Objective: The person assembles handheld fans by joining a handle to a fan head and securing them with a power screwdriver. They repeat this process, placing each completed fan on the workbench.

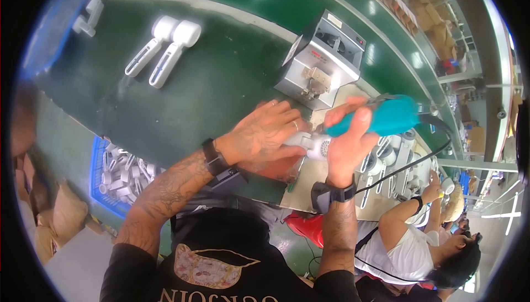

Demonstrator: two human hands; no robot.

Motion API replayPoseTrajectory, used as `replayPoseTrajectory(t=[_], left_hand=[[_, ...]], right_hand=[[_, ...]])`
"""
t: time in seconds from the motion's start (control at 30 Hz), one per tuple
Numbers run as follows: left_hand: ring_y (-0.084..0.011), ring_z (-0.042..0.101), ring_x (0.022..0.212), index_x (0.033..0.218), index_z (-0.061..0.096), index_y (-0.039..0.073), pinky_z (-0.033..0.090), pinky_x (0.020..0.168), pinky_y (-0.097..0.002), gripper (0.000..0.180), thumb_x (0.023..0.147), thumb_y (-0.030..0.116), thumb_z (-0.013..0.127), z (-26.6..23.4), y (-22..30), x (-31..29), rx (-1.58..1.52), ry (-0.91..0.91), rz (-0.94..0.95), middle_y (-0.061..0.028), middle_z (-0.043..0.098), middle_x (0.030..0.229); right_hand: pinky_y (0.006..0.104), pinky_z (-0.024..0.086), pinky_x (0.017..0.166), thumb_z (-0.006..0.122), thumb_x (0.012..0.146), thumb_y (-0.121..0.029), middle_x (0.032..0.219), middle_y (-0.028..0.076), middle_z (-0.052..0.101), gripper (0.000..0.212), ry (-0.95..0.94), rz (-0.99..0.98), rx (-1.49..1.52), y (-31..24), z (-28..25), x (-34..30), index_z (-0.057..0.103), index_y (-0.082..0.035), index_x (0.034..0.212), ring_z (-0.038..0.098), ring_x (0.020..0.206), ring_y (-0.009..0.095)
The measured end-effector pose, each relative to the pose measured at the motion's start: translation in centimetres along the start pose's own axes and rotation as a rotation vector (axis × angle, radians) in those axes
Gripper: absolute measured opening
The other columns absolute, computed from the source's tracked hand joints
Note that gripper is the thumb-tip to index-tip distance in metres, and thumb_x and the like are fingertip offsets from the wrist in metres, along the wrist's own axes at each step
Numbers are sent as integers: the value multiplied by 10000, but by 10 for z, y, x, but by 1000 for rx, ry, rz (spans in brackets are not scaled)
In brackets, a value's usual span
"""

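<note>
My left hand (264,131) is closed around a white handheld fan (319,147), gripping it just above the bench. The fan's round head, with a slotted vent, points to the right. Wrapped in my right hand (352,145) is a teal electric screwdriver (396,115), blurred a little by motion. It lies over the fan head, and its tip is hidden by my fingers. From its rear end a black cable (441,147) loops down. Beyond my hands stands a grey screw feeder (323,56).
Two white fans (176,37) lie on the green bench (221,54), far left. Several more fans (389,164) rest on the right. A blue basket (98,178) of white parts stands below, left. A co-worker (408,241) sits at the right, one arm over the bench.
</note>
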State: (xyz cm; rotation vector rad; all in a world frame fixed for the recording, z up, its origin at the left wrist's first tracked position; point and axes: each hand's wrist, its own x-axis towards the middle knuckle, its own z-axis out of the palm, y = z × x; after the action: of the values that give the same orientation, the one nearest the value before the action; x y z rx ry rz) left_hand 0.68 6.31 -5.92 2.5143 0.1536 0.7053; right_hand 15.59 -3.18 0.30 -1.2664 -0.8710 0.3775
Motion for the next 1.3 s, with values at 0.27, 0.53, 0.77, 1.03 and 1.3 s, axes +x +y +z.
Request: replayPoseTrajectory(t=[0.27, 0.53, 0.77, 1.03, 1.3], left_hand=[[-262, 535, 1006, 1067, 662, 89, 445, 896, -396, 429, 881, 475, 699, 0, 1, -3, -11, 13, -25, -61, 572, 1040], [-282, 538, 1015, 1124, 651, 63, 456, 892, -436, 393, 919, 399, 653, -3, 3, -2, -21, -16, 4, -95, 577, 1050], [-293, 539, 986, 1045, 664, 61, 462, 865, -423, 269, 911, 294, 642, 3, 0, -1, 6, 40, 12, -105, 578, 1042], [-270, 537, 1024, 1157, 655, 114, 458, 899, -414, 313, 900, 292, 652, -5, 2, 0, -21, -14, -8, -73, 573, 1051], [-263, 530, 1033, 1195, 656, 128, 450, 904, -414, 331, 910, 297, 650, 0, 2, -2, -23, -29, -27, -63, 569, 1052]], right_hand=[[302, 472, 633, 462, 1099, -342, 734, 68, 600, 382, 64, -140, -102, 9, 37, 59, 567, 25, 1083, 589, 671, 157], [295, 465, 614, 472, 1092, -305, 719, 66, 599, 334, 57, -124, -80, 20, 34, 52, 575, 10, 1047, 594, 663, 151], [347, 472, 584, 524, 1068, -411, 697, 66, 543, 434, 24, -70, 81, -11, 6, -1, 552, 19, 1124, 539, 619, 187], [359, 465, 594, 600, 996, -551, 694, 79, 535, 603, 2, -25, 35, -16, -12, -40, 528, 30, 1138, 540, 620, 194], [360, 475, 608, 608, 1001, -524, 707, 88, 549, 570, -2, -31, 34, -10, -14, -44, 530, 28, 1122, 550, 629, 201]])
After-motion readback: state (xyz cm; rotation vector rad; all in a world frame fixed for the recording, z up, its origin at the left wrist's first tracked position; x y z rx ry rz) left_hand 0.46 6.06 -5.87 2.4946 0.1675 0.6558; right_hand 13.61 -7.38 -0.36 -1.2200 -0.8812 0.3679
